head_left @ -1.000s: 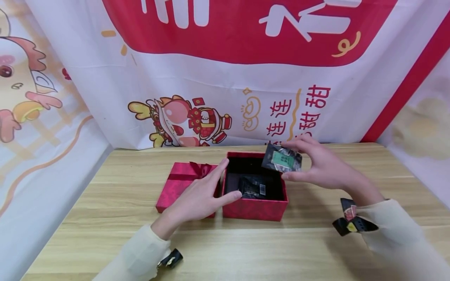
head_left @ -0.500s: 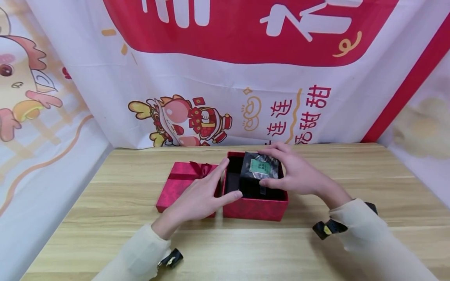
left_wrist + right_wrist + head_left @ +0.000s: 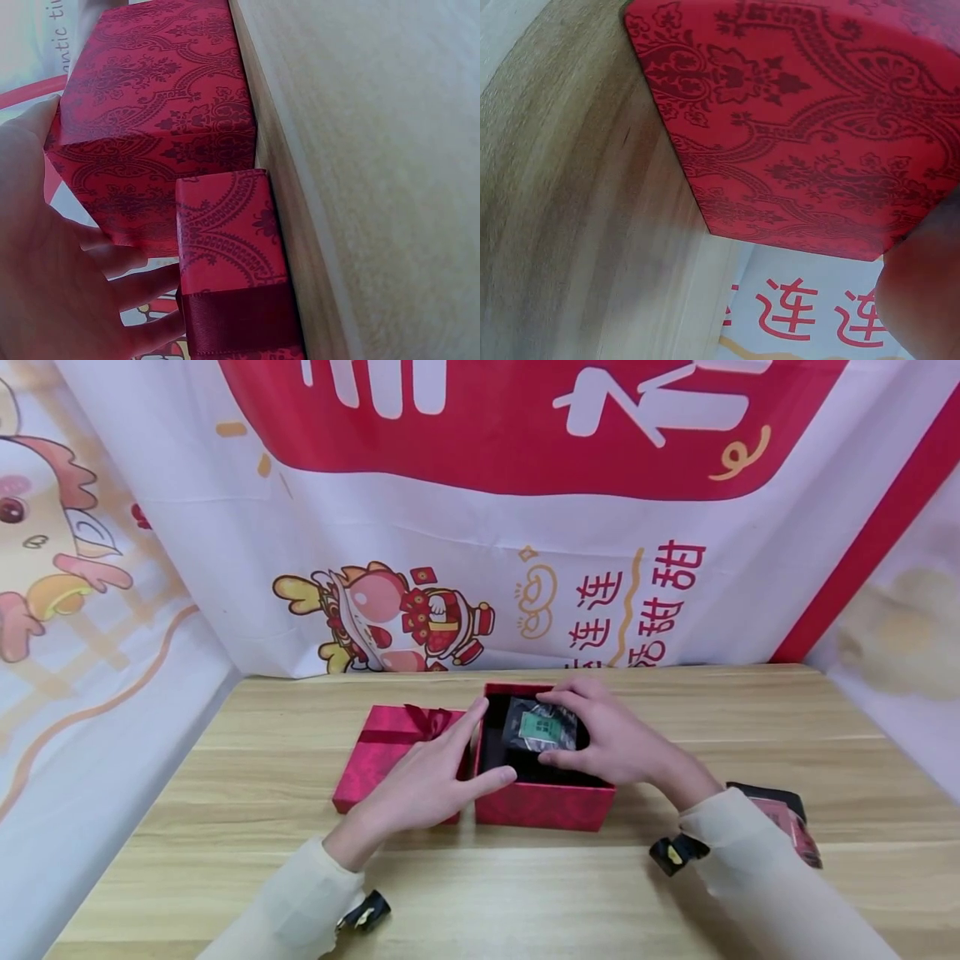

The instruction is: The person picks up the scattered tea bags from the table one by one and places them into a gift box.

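Note:
An open red box (image 3: 543, 806) with a dark lining stands mid-table; its patterned wall fills the wrist views (image 3: 157, 127) (image 3: 817, 127). My right hand (image 3: 600, 743) holds a small dark packet with a green label (image 3: 542, 729) between thumb and fingers, low inside the box. Dark contents lie under it, mostly hidden. My left hand (image 3: 435, 777) rests with straight fingers against the box's left wall and over the red lid (image 3: 390, 747), which lies beside the box with its ribbon bow (image 3: 429, 720) up. The lid's edge and ribbon (image 3: 232, 285) show in the left wrist view.
The wooden table (image 3: 225, 827) is walled by a red and white printed banner (image 3: 480, 527) behind and at both sides. A dark packet with red (image 3: 783, 814) lies at the right behind my right sleeve. Black wrist straps (image 3: 367, 912) sit on both cuffs.
My right hand has carried the green-labelled packet from above the box's right rim leftward and down into the box. My left hand has stayed in place.

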